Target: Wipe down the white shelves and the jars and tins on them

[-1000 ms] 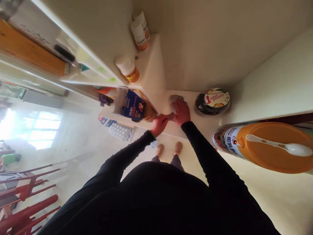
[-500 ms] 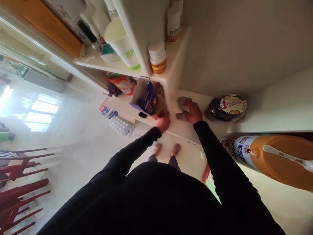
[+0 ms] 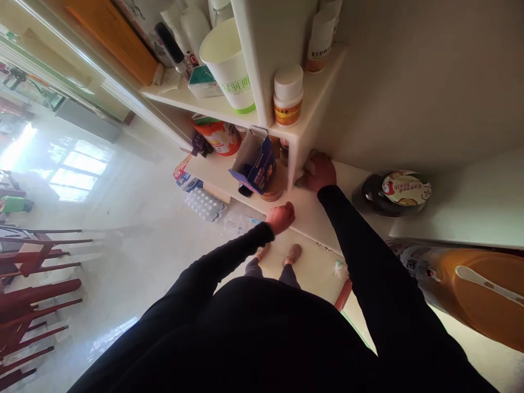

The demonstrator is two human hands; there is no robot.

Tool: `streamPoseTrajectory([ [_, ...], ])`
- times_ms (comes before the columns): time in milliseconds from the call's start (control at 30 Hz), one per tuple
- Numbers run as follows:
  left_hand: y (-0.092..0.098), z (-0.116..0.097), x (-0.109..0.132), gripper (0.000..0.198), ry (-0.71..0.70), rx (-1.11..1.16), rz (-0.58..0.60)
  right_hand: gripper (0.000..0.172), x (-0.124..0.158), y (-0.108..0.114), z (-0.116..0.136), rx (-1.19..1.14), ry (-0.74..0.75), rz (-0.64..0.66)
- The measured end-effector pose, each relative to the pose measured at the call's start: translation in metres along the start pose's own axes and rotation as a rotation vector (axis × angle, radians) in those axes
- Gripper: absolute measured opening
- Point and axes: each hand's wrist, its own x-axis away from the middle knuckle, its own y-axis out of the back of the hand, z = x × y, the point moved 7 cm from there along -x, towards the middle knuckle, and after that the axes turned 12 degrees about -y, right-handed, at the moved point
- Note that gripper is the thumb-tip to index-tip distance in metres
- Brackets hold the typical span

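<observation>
My right hand [image 3: 321,172] presses a grey cloth [image 3: 303,180] onto the white shelf [image 3: 347,183], close beside the upright panel. Most of the cloth is hidden under the fingers. My left hand [image 3: 281,218] is closed in a fist just over the shelf's front edge, apart from everything around it, and nothing shows in it. Behind it stand an open blue box [image 3: 254,164] and a round brownish container [image 3: 273,191], which the box partly covers. To the right of my right hand is a dark jar [image 3: 368,195] with a printed lid.
Above stand a white pill bottle [image 3: 288,98] and a white-and-green paper cup [image 3: 231,68]. An orange-red package [image 3: 223,137] lies in the left compartment. A large amber container [image 3: 483,295] is at the right. Red chairs [image 3: 36,256] stand on the floor at far left.
My right hand has moved with the cloth toward the back of the shelf and the upright panel. My left hand has drawn away from the brownish container toward the front edge. The view has shifted slightly.
</observation>
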Motion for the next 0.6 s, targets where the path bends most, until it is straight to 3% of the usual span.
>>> streamPoseTrajectory([
  [67, -0.004, 0.002, 0.011, 0.011, 0.012, 0.048, -0.034, 0.053, 0.003, -0.001, 0.001, -0.019, -0.054, 0.033],
  [133, -0.004, 0.005, 0.019, 0.011, 0.022, 0.100, -0.095, 0.052, 0.028, -0.003, 0.007, -0.036, -0.061, 0.064],
  [267, 0.010, 0.010, 0.030, 0.008, 0.021, 0.208, -0.258, 0.053, 0.124, -0.016, 0.036, -0.094, 0.075, 0.169],
  [333, 0.017, 0.009, 0.034, 0.007, 0.004, 0.262, -0.325, 0.053, 0.174, -0.022, 0.055, -0.261, 0.213, 0.308],
  [433, 0.021, 0.008, 0.036, 0.009, -0.025, 0.346, -0.384, 0.051, 0.222, -0.012, 0.056, -0.410, 0.235, 0.407],
  [500, 0.018, 0.010, 0.037, 0.010, -0.048, 0.446, -0.417, 0.054, 0.233, 0.008, 0.031, -0.477, 0.097, 0.308],
  [600, 0.010, 0.024, 0.042, 0.009, -0.055, 0.588, -0.463, 0.055, 0.242, 0.036, -0.018, -0.314, -0.136, -0.005],
])
